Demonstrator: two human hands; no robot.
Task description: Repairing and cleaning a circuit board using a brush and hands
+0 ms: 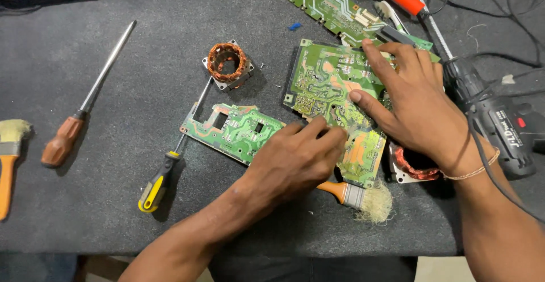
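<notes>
Both hands are laid on a large green printed circuit board [329, 86] on the dark grey felt-covered table [85, 202].

Fingers of the left hand [292, 160] are curled loosely at its near edge, over an orange-handled paintbrush [355, 194]; whether anything is pinched cannot be told. Open table room is left beside a yellow-and-black screwdriver [159, 182]. The right hand [414, 109] is spread wide, pressing the board flat.

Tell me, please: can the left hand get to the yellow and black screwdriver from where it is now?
Probably yes. The left hand rests on the large green circuit board, and the yellow and black screwdriver lies uncovered on the mat to its left, with only a smaller board beside the path.
</notes>
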